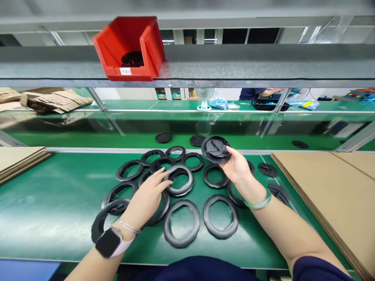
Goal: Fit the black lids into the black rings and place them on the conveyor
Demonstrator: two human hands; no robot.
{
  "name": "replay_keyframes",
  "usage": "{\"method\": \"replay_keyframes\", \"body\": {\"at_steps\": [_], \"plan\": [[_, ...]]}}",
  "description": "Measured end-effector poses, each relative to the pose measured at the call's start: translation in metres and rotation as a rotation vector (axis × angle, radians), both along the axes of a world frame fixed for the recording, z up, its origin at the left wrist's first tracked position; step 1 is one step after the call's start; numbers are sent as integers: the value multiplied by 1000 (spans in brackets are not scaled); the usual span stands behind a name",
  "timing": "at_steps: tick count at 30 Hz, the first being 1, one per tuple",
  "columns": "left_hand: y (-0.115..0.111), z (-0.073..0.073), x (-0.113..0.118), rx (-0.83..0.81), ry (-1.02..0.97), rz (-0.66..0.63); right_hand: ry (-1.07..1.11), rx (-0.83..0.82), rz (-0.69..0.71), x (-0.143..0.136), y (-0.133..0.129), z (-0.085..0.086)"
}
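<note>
Several black plastic rings lie spread over the green work surface [58, 210]. My left hand [148, 195] rests on them, its fingertips touching the rim of one black ring [179, 180] in the middle of the spread. My right hand [238, 167] is raised a little above the surface and grips a round black cap [216, 149] by its edge, tilted toward me. Two large rings [181, 223] [220, 216] lie nearest to me. Small black caps [267, 169] [279, 192] lie to the right of my right wrist.
A red bin [129, 47] with black parts sits on the grey shelf overhead. Cardboard sheets [331, 183] lie at the right, more cardboard [20, 160] at the left. Loose black caps [163, 137] lie further back. A person in dark blue [252, 93] works at a far bench.
</note>
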State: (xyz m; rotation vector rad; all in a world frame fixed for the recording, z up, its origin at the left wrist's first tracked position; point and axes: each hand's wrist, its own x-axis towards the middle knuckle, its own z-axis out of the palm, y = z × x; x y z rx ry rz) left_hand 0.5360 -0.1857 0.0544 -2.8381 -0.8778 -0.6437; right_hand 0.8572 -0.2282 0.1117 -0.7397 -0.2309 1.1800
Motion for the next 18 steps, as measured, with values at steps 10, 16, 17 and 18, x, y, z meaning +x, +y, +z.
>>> {"method": "replay_keyframes", "body": {"at_steps": [10,16,17,18], "plan": [[-17,-3,64,-170,173,143,28,28,7,-1,2,3],[-2,1,61,-306,-11,182,-63,-20,38,-3,13,-16],[-4,4,58,-367,-110,185,-85,-22,33,-2,14,-19],[-6,6,57,-451,-211,193,-111,-25,29,-2,15,-22]]}}
